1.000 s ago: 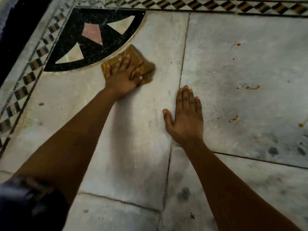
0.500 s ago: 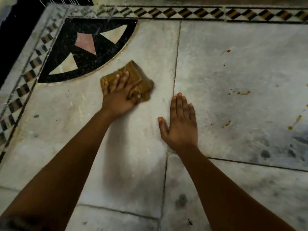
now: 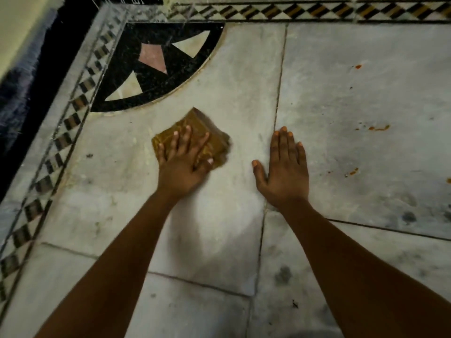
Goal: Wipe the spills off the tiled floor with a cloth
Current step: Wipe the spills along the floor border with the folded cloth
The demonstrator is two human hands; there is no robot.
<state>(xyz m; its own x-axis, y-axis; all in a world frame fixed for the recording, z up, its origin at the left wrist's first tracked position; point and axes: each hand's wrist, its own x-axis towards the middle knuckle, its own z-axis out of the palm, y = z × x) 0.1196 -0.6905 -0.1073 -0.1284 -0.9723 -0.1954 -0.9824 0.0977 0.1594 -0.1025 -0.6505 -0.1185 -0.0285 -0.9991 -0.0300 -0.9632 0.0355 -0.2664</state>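
Note:
A folded mustard-brown cloth (image 3: 195, 129) lies on the pale marble floor (image 3: 219, 228), just below the black corner inlay. My left hand (image 3: 183, 164) presses down on it with fingers spread and fairly straight, the thumb bent in on top of a fold. Flat on the floor to the right of the cloth, across a tile joint, rests my right hand (image 3: 284, 169), holding nothing. Orange spill spots (image 3: 379, 128) dot the right tile, with one further up (image 3: 358, 67) and another (image 3: 353, 171) near my right hand.
A black quarter-circle inlay (image 3: 156, 69) with pink and cream triangles fills the corner. A checkered border strip (image 3: 292, 11) runs along the top and left edges. A dark skirting and wall (image 3: 29, 57) stand at the far left. Grey smudges (image 3: 408, 217) mark the lower right tiles.
My left hand has drawn the cloth back from the edge of the black inlay toward me. My right hand has stayed flat in the same spot.

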